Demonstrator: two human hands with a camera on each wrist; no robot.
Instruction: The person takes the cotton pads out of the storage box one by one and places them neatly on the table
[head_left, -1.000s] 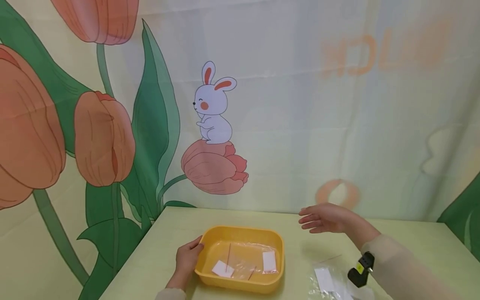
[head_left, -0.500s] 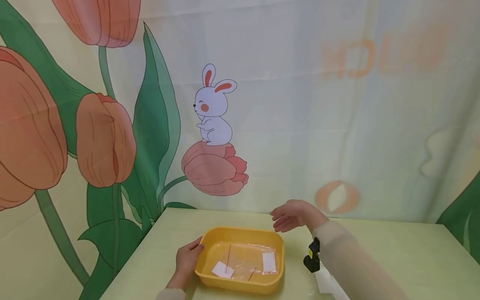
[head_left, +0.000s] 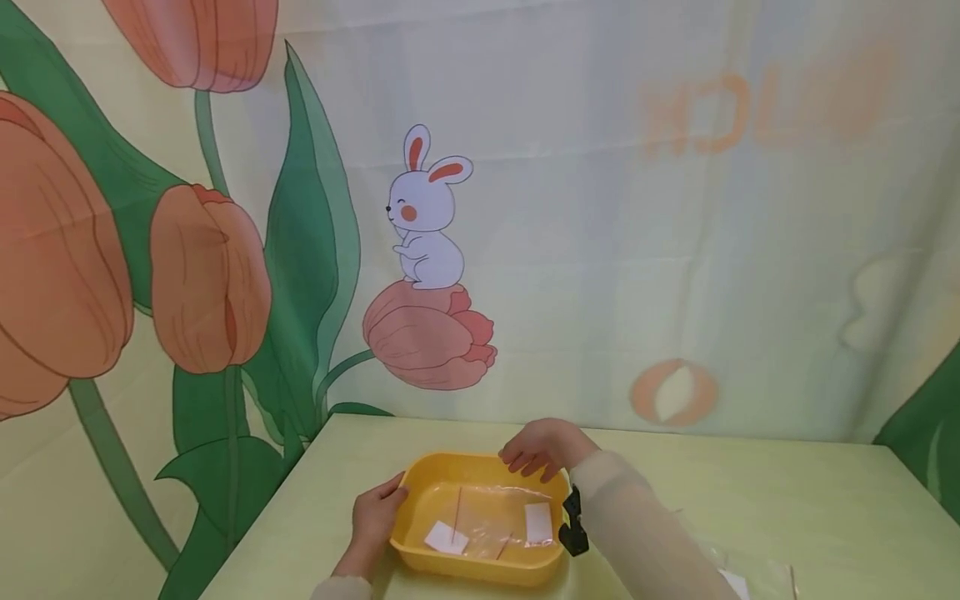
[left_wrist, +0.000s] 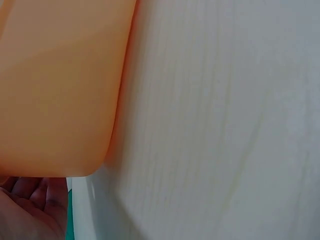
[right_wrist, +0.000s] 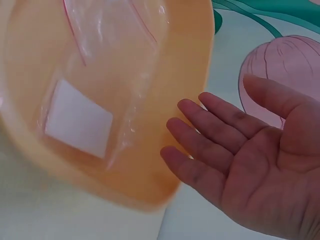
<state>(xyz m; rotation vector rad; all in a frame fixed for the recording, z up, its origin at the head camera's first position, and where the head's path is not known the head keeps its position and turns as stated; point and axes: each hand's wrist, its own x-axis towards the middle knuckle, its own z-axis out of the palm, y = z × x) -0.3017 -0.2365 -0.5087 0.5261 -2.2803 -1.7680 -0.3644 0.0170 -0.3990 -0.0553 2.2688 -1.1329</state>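
A yellow plastic basin [head_left: 480, 571] stands on the table, with clear zip bags [head_left: 487, 533] lying inside it. Red seal lines and two white paper pieces [head_left: 538, 523] show among the plastic. My left hand [head_left: 372, 521] grips the basin's left rim, thumb at the edge; in the left wrist view its fingers [left_wrist: 37, 195] curl by the orange-looking wall. Over the far right corner of the basin hovers my right hand [head_left: 542, 447], holding nothing. The right wrist view shows its palm facing the camera and its fingers [right_wrist: 200, 142] spread, loosely bent.
More clear bag plastic with a white piece [head_left: 737, 583] lies on the table at the lower right, partly behind the right sleeve [head_left: 637, 517]. A black device [head_left: 574, 525] is on the right wrist. Behind the pale table [head_left: 825, 508] hangs a tulip-and-rabbit cloth [head_left: 562, 250].
My right hand has moved left from above the table on the right to the basin's far right corner, lowering at the end. The left hand and basin have stayed put.
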